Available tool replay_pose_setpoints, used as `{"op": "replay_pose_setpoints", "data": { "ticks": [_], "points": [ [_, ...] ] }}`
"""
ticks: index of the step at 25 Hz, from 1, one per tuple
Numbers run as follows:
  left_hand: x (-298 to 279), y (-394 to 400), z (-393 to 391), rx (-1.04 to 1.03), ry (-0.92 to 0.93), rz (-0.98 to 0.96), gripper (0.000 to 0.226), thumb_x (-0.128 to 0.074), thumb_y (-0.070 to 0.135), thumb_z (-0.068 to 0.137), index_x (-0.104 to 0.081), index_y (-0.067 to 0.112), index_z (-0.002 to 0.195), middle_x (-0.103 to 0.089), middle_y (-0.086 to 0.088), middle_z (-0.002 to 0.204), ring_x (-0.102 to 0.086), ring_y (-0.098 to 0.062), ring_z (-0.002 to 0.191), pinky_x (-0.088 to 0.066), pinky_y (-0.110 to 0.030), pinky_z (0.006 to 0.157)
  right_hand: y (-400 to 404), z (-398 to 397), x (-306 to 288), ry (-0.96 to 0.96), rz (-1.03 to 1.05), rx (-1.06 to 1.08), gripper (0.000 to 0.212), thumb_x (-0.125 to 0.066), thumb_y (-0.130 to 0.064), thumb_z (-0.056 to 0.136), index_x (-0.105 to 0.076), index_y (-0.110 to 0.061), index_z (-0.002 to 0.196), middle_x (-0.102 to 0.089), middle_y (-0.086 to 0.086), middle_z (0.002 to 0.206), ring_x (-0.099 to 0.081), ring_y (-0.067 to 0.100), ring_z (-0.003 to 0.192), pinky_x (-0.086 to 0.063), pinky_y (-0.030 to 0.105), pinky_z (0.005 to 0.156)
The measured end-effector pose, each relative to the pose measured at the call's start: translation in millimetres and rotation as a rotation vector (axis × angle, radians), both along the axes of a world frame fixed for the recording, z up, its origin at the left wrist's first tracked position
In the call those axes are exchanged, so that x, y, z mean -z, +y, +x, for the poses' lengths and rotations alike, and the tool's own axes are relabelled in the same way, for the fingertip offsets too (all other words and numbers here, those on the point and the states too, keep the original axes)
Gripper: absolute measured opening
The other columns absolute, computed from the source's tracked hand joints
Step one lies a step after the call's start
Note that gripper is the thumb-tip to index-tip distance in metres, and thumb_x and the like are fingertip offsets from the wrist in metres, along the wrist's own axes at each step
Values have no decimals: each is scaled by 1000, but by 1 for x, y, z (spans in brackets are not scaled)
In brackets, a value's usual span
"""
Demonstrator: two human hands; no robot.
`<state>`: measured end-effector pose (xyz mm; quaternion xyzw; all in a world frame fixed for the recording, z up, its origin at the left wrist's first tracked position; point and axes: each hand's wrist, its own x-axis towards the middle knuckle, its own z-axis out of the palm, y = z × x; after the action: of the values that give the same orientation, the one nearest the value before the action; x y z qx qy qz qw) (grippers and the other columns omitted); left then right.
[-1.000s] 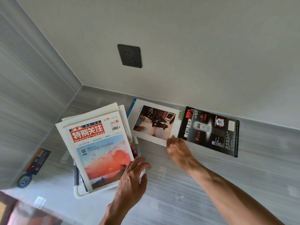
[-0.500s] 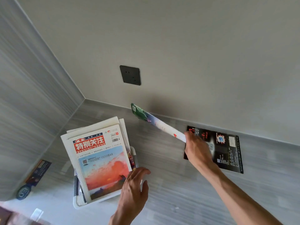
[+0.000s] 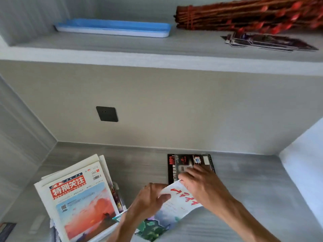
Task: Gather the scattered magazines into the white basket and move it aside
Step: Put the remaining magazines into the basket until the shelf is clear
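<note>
White-covered magazine with red script point(image 3: 181, 198) | left hand point(image 3: 148, 199) pinches its near edge | right hand point(image 3: 202, 185) curled over its far corner | black magazine point(image 3: 188, 163) flat behind

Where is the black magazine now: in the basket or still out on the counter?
Out. The black magazine lies flat on the counter by the wall, right of the basket, partly under the right hand.

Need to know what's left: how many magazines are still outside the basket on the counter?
2: a white magazine held in both hands, and a black magazine flat by the wall. The hands may hide more.
</note>
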<state>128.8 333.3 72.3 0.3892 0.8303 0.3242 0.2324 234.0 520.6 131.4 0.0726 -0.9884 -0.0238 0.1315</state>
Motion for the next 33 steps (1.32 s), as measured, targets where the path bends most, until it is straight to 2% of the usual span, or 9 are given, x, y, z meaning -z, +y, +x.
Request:
{"op": "replay_pose_setpoints", "data": {
  "ticks": [3, 5, 7, 10, 17, 20, 26, 30, 33],
  "points": [
    [6, -8, 17, -175, -399, 297, 12, -68, 27, 81, -75, 22, 90, -75, 7, 79, -66, -4, 75, -54, -30, 69, 22, 34, 18, 72, -531, 409, 59, -72, -45, 78, -48, -32, 131, -58, -15, 129, -54, 9, 114, -39, 26, 92],
    [11, -15, 23, -264, -706, 444, 17, -74, 18, 79, -77, 14, 95, -77, -5, 98, -73, -20, 92, -60, -35, 74, 33, 59, 38, -66, -1330, 573, 79, -85, -41, 66, -44, -38, 134, -66, -18, 124, -62, 3, 109, -47, 19, 87],
    [16, -24, 30, -361, -855, 521, 21, -75, 13, 79, -75, 7, 100, -74, -13, 109, -70, -30, 101, -59, -42, 82, 27, 74, 70, -305, -1764, 573, 64, -85, -23, 69, -56, -26, 126, -74, -2, 113, -71, 13, 91, -57, 33, 75],
    [22, -37, 34, -518, -790, 505, 20, -70, 2, 81, -73, 12, 99, -77, -4, 102, -72, -24, 96, -61, -35, 75, -1, 69, 102, -368, -1564, 651, 24, -69, -3, 85, -73, -20, 101, -78, 0, 99, -68, 15, 73, -54, 29, 64],
    [42, -58, 48, -622, -358, 358, 45, -62, -10, 83, -71, 33, 87, -75, 24, 81, -70, 3, 81, -50, -8, 69, -32, 63, 136, -282, -1317, 716, 19, -56, -1, 94, -70, -12, 101, -75, 2, 92, -64, 8, 75, -42, 4, 60],
    [39, -72, 51, -785, -257, 443, 21, -63, 0, 85, -68, 12, 101, -74, 11, 95, -72, -15, 91, -57, -21, 72, -44, 45, 124, -265, -1191, 663, 14, -58, -8, 94, -69, -16, 98, -70, 5, 73, -60, 24, 63, -40, 25, 57],
    [-19, -151, -4, -1026, 17, 551, 13, -60, 24, 80, -67, 29, 90, -73, 18, 91, -68, 1, 77, -54, -18, 58, -99, -52, 69, -276, -1469, 279, 36, -59, -2, 92, -67, -36, 99, -76, -10, 91, -64, 0, 68, -49, 16, 60],
    [-15, -208, -42, -1195, -90, 567, 26, -58, 8, 90, -64, 31, 100, -70, 9, 103, -68, -19, 92, -58, -38, 77, -162, -137, 75, -398, -1355, 250, 33, -55, -3, 88, -68, -30, 102, -74, -8, 100, -65, 5, 77, -48, 24, 69],
    [18, -233, -50, -1230, -155, 382, 25, -56, 3, 91, -60, 26, 101, -68, 2, 106, -68, -30, 96, -61, -38, 68, -192, -155, 108, -505, -1291, 342, 29, -55, -6, 90, -66, -19, 113, -71, 1, 113, -66, 17, 92, -52, 27, 73]
  ]
}}
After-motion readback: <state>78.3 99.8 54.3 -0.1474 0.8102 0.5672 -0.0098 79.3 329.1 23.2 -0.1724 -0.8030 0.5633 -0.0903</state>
